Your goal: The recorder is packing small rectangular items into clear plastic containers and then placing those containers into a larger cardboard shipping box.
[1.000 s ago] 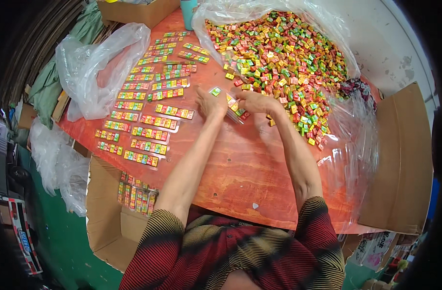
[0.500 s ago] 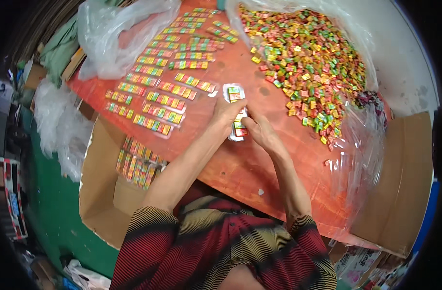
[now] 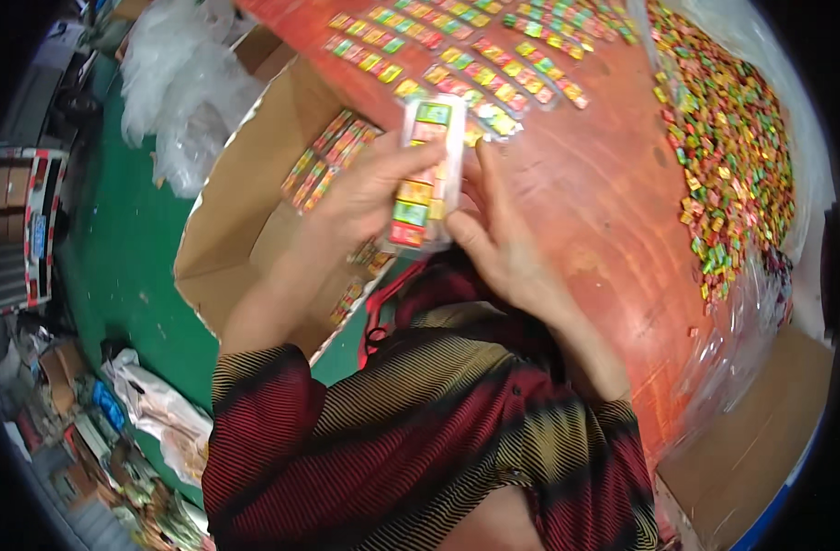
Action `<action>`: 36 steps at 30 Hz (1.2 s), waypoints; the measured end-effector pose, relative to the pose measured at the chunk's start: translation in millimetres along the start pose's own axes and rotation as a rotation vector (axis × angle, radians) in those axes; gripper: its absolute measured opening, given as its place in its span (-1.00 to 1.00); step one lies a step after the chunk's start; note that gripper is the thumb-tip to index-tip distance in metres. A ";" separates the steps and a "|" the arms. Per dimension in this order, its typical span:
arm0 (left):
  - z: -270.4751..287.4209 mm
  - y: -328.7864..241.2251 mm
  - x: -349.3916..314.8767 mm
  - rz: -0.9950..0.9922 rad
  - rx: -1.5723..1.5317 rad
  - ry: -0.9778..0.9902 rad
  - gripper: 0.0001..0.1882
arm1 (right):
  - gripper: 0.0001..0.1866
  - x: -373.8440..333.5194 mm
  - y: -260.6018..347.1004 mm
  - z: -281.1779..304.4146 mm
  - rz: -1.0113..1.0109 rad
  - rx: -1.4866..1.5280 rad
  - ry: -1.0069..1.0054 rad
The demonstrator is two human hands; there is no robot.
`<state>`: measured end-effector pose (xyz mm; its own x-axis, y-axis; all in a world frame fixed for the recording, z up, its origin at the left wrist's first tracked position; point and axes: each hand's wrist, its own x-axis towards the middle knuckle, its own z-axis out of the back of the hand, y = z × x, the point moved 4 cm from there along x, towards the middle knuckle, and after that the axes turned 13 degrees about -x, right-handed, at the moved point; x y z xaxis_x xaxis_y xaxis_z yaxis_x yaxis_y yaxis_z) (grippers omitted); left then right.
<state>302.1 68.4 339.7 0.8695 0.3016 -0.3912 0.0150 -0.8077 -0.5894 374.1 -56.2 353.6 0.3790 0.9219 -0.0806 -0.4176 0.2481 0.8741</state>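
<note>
Partly hidden candy strip (image 3: 423,174), both hands (image 3: 374,197) blurred

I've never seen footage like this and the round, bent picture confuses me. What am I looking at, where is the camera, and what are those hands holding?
There is no machine here: the view comes from a wide fisheye camera worn on a person's head, looking down, which is why straight edges bend near the rim. The striped red and yellow sleeves at the bottom are the wearer's own arms. The left hand and the right hand together hold a clear plastic strip pack of small colourful square candies, lifted close to the body. Beyond lies a reddish-orange table. On it sit rows of filled candy strip packs, and at the right a big heap of loose colourful candies on clear plastic sheeting. To the left, below the table edge, an open brown cardboard box holds more filled packs.
</note>
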 end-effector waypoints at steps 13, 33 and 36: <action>355.7 84.3 -140.2 0.212 -0.155 -0.493 -0.41 | -0.32 -20.3 -23.1 -11.4 -0.188 0.104 0.370; 393.6 230.8 -126.8 0.339 0.677 -0.678 -0.25 | -0.53 -16.7 -1.9 -43.0 -0.209 -0.238 0.539; 373.8 215.5 -129.9 0.392 0.837 -0.669 -0.21 | -0.54 -16.8 0.1 -42.6 -0.176 -0.265 0.524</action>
<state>7.8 44.5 -0.6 0.3008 0.5152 -0.8025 -0.7516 -0.3899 -0.5320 332.5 -58.9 334.6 0.0330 0.8674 -0.4965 -0.6023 0.4137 0.6827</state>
